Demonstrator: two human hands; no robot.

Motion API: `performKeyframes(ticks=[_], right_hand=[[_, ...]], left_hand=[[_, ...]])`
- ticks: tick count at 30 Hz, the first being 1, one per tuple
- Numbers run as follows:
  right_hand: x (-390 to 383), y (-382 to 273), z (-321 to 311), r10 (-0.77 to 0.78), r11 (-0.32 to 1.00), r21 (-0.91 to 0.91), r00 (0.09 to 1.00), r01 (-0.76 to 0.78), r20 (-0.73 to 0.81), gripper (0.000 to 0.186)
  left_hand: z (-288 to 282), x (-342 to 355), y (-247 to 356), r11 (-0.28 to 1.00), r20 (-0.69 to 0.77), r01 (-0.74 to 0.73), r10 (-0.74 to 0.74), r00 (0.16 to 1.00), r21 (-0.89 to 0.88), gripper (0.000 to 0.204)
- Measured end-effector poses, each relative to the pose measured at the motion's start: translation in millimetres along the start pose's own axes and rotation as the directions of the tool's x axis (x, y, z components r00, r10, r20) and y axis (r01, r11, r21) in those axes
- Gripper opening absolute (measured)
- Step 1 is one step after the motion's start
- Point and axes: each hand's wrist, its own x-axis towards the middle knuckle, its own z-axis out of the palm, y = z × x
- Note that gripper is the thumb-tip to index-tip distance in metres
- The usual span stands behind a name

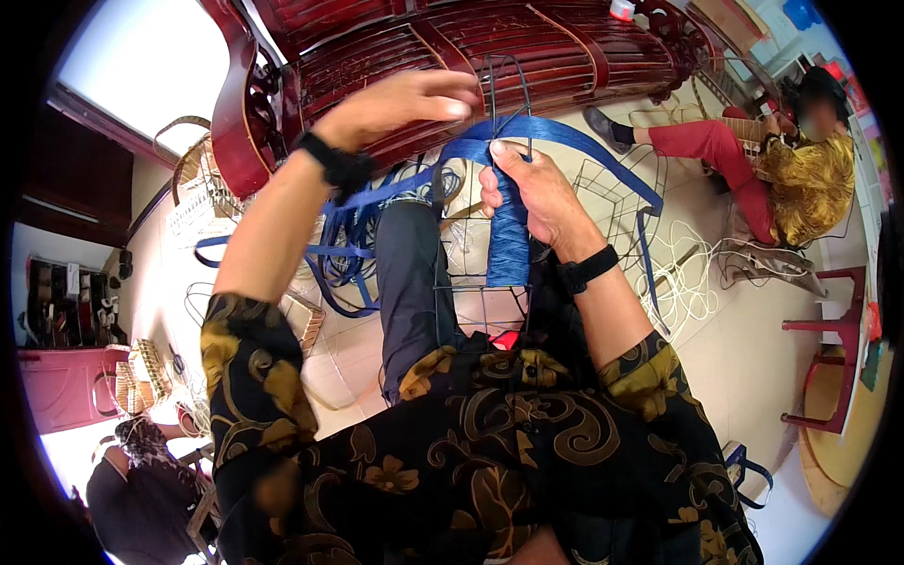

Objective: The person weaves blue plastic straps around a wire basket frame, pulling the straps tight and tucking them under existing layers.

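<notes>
Right hand [541, 193] is wrapped round the blue strap [509, 240] wound on a wire frame [468, 287], just in front of the lap. Left hand [400, 105] is up beside it, fingers stretched out. Crowded spot: one red slatted bench [584, 80] close ahead, one blue strap tangle [348, 252] by the left leg, one white cord heap [683, 282] rightward, two other people [810, 193].

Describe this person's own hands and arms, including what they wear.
The left hand and right hand are ungloved. Each wrist wears a black band, the left band looking bulkier than the right band. The black sleeves carry a gold-brown leafy print and leave the forearms bare.
</notes>
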Motion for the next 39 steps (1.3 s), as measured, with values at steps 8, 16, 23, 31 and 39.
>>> performKeyframes(ticks=[8,16,23,31,39], right_hand=[[0,2,-4,-0.012,1.0,0.015,1.0,0.012,0.02,0.018],[2,5,-6,0.018,0.999,0.038,0.999,-0.019,0.027,0.021],[4,4,-2,-0.005,1.0,0.003,0.999,0.005,0.034,0.02],[0,1,-4,-0.006,1.0,-0.027,1.0,0.006,0.013,0.021],[3,4,-7,-0.02,0.999,0.026,0.999,0.019,0.034,0.019]], left_hand=[[-50,-39,-63,0.994,0.008,0.102,-0.102,0.995,0.029,0.02],[-190,-307,-78,-0.036,-0.969,0.968,-0.02,-0.248,-0.247,0.039],[-99,-105,-59,0.934,-0.567,0.276,-0.105,0.817,0.225,0.062],[38,27,11,0.963,0.132,0.188,-0.164,0.978,-0.195,0.054],[-105,-108,-111,0.964,-0.199,0.248,-0.263,0.944,-0.097,0.018]])
